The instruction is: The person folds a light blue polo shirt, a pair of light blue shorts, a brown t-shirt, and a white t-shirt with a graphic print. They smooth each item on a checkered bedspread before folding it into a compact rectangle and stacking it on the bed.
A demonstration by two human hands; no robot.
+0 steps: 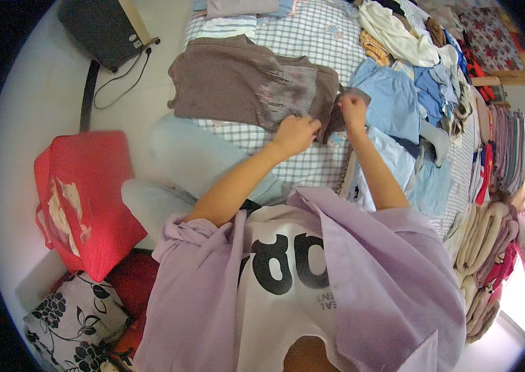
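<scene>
Head view shows a brown shirt [244,80] spread flat on a checked bed sheet [318,43]. The left hand [296,133] rests on the shirt's near edge, its fingers curled down on the cloth. The right hand [353,108] is just right of the shirt, its fingers pinched shut on the shirt's dark corner. A pale patch of print sits on the right part of the shirt. Right of the shirt lies a pile of blue clothes [399,99]. Left of the shirt, on the floor, sits a red bag [88,198] with a cream shape on it. Above it stands a dark box [101,28].
</scene>
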